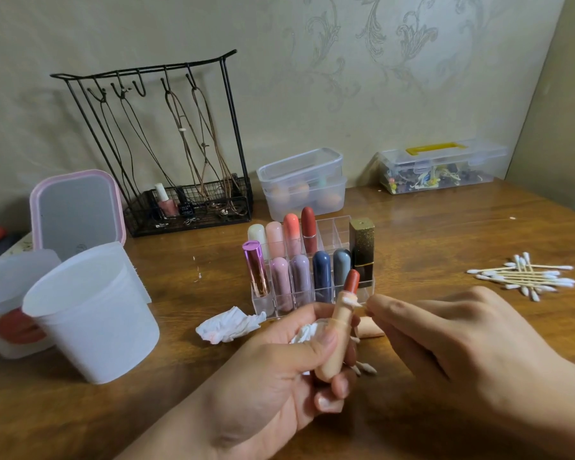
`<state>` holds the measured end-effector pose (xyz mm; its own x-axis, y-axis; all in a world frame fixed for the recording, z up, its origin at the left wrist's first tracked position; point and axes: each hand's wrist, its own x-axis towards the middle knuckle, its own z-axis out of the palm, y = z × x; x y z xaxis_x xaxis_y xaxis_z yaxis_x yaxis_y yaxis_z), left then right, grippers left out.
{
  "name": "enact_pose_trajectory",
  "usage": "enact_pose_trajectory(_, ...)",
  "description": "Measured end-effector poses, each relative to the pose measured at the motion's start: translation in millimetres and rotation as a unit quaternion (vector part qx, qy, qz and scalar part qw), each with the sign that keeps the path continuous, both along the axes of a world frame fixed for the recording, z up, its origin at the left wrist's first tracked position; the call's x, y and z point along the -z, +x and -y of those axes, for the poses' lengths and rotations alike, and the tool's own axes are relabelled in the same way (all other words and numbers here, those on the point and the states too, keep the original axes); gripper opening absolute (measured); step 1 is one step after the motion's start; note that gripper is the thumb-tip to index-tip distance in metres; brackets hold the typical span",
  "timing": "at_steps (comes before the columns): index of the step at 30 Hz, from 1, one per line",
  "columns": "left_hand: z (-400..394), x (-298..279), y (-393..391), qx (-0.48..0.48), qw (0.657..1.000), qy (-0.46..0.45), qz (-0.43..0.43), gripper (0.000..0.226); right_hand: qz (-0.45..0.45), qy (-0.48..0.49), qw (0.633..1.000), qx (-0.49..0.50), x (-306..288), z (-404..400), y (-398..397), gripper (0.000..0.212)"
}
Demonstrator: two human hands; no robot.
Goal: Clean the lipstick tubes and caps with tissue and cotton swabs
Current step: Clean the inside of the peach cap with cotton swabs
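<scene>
My left hand grips the peach plastic lipstick tube upright, tilted slightly right; my right hand pinches a white-tipped cotton swab against its collar from the right.

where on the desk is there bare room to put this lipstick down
Bare wood lies between the acrylic organizer and the cotton swabs, and behind the swabs up to the clear box. Crowded: the left side, around the white cup, crumpled tissue and mirror.
</scene>
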<state>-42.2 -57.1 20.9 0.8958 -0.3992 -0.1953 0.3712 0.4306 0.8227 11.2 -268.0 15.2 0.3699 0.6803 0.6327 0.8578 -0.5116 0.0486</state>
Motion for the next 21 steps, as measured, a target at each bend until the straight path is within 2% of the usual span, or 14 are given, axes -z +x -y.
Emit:
enact_pose_trajectory(8,1.1,-0.4,-0.9,-0.021,1.0,0.016,0.015,0.037,-0.007,-0.002,1.0,-0.003,0.7,-2.3,-2.4,0.033)
enact_pose_trajectory(15,2.6,-1.2,-2.6,-0.022,0.999,0.016,0.023,0.033,-0.005,-0.008,1.0,-0.01,3.5,-4.9,-2.5,0.027)
enact_pose_trajectory(21,1.2,-1.4,-1.1,-0.017,1.0,0.003,0.015,0.03,-0.007,-0.004,1.0,-0.014,5.5,-3.6,0.0,0.037)
